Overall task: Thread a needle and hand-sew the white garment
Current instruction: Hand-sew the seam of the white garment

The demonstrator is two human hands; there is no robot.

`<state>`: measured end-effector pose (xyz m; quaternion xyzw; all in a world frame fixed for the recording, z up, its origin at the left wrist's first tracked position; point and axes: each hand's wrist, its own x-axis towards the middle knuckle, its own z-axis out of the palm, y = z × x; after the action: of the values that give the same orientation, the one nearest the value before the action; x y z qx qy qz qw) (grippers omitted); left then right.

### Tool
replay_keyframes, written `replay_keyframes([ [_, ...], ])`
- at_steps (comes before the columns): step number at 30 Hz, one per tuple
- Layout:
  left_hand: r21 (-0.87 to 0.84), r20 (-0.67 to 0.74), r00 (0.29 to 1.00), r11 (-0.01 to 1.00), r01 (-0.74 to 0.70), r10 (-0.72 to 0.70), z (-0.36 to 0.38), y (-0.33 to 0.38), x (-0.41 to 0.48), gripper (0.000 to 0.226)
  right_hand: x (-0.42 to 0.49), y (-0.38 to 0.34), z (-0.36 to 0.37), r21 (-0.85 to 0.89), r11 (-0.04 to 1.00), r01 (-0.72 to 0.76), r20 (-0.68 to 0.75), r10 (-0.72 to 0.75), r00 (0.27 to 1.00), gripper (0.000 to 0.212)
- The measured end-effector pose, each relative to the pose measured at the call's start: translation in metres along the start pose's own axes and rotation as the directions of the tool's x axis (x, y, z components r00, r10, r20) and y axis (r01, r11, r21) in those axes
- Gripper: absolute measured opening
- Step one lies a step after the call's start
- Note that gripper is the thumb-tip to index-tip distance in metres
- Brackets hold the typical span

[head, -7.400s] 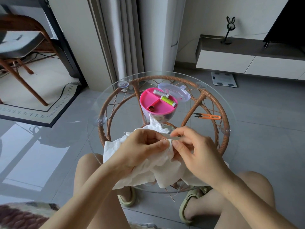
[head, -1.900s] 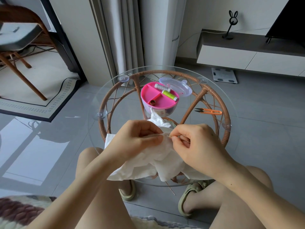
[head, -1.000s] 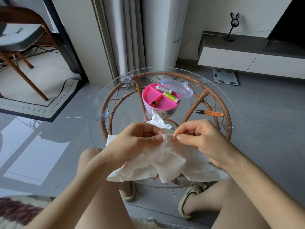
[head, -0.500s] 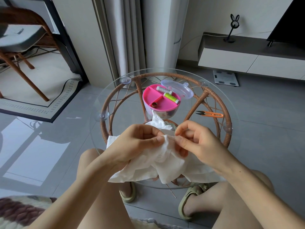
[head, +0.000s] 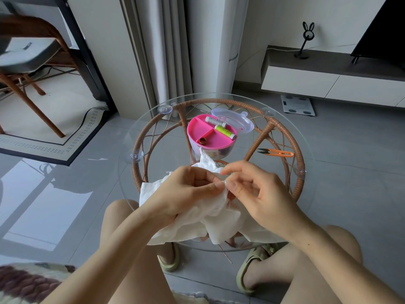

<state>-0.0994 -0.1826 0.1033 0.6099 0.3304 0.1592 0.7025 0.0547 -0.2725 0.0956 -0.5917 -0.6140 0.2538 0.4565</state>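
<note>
No text can be read anywhere. A small printed stamp [head: 173, 104] sits on the glass worktop [head: 140, 132] near its far-left rim, and a pale label [head: 213, 153] shows through the clear wall of the pink sewing box [head: 210, 139], but the lettering on both is too small to make out. The white scale [head: 298, 105] on the floor bears dark marks, none legible.

The white garment [head: 192, 218] is matt, crinkled cloth. The tabletop [head: 135, 139] is clear, glossy glass on a woven wicker base [head: 221, 102]. The sewing box [head: 201, 128] looks like smooth pink plastic, its lid [head: 238, 120] clear. The floor tiles [head: 350, 172] shine.
</note>
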Motion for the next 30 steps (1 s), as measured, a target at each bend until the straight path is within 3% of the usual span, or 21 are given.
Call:
replay_keyframes([
  [4,0.139,-0.026,1.000,0.990,0.005,-0.001,0.003,0.001,0.000,0.018,0.001,0.000,0.002,-0.303,0.936,0.177,-0.054,-0.202,0.978,0.020],
  [7,0.165,-0.055,0.998,0.986,-0.007,0.016,0.005,0.003,-0.001,0.011,0.000,-0.004,0.002,-0.459,0.868,0.191,-0.145,-0.286,0.947,0.024],
  [10,0.413,-0.219,0.967,0.910,-0.027,0.128,0.005,-0.005,0.005,0.013,-0.004,-0.017,-0.001,-0.148,0.960,0.236,-0.194,-0.262,0.945,0.015],
  [12,0.450,-0.287,0.948,0.893,0.010,0.134,0.003,-0.009,0.008,0.015,-0.006,-0.030,-0.008,0.211,0.948,0.238,-0.132,-0.214,0.968,0.009],
  [14,0.399,-0.309,0.945,0.917,0.030,0.104,-0.002,-0.010,0.008,0.017,-0.008,-0.039,-0.020,0.660,0.749,0.057,0.032,-0.104,0.994,0.011],
  [15,0.382,-0.327,0.939,0.923,0.032,0.103,-0.005,-0.008,0.007,0.020,-0.009,-0.038,-0.026,0.763,0.645,-0.051,0.099,-0.038,0.994,0.013],
  [16,0.377,-0.356,0.928,0.925,0.034,0.111,-0.009,-0.006,0.007,0.021,-0.009,-0.031,-0.034,0.767,0.628,-0.135,0.133,0.050,0.990,0.012],
  [17,0.376,-0.396,0.910,0.926,0.037,0.124,-0.014,-0.005,0.007,0.021,-0.011,-0.018,-0.042,0.692,0.694,-0.200,0.127,0.156,0.980,0.011],
  [18,0.364,-0.442,0.887,0.931,0.039,0.136,-0.020,-0.003,0.007,0.020,-0.012,0.000,-0.049,0.513,0.823,-0.243,0.055,0.251,0.966,0.014],
  [19,0.340,-0.485,0.864,0.940,0.043,0.136,-0.026,-0.002,0.007,0.020,-0.012,0.020,-0.056,0.220,0.935,-0.278,-0.054,0.296,0.954,0.021],
  [20,0.314,-0.519,0.845,0.948,0.049,0.128,-0.032,-0.001,0.007,0.020,-0.013,0.040,-0.063,-0.118,0.940,-0.319,-0.159,0.300,0.941,0.026],
  [22,0.272,-0.547,0.830,0.961,0.052,0.110,-0.041,-0.001,0.006,0.020,-0.014,0.075,-0.076,-0.581,0.677,-0.452,-0.359,0.286,0.889,0.021],
  [23,0.254,-0.549,0.830,0.966,0.049,0.103,-0.044,-0.001,0.006,0.021,-0.015,0.084,-0.081,-0.656,0.548,-0.520,-0.444,0.277,0.852,0.015],
  [24,0.243,-0.546,0.832,0.969,0.045,0.098,-0.045,-0.001,0.005,0.022,-0.014,0.088,-0.082,-0.674,0.483,-0.559,-0.499,0.259,0.827,0.010],
  [25,0.237,-0.537,0.838,0.971,0.041,0.096,-0.043,-0.001,0.005,0.023,-0.011,0.087,-0.081,-0.670,0.483,-0.564,-0.525,0.229,0.820,0.009],
  [27,0.220,-0.506,0.858,0.975,0.029,0.088,-0.039,-0.001,0.005,0.028,-0.003,0.078,-0.069,-0.656,0.611,-0.442,-0.488,0.104,0.867,0.008],
  [30,0.209,-0.455,0.886,0.978,0.008,0.090,-0.033,0.001,0.004,0.029,0.009,0.043,-0.036,-0.540,0.830,-0.136,-0.312,-0.047,0.949,0.006],
])
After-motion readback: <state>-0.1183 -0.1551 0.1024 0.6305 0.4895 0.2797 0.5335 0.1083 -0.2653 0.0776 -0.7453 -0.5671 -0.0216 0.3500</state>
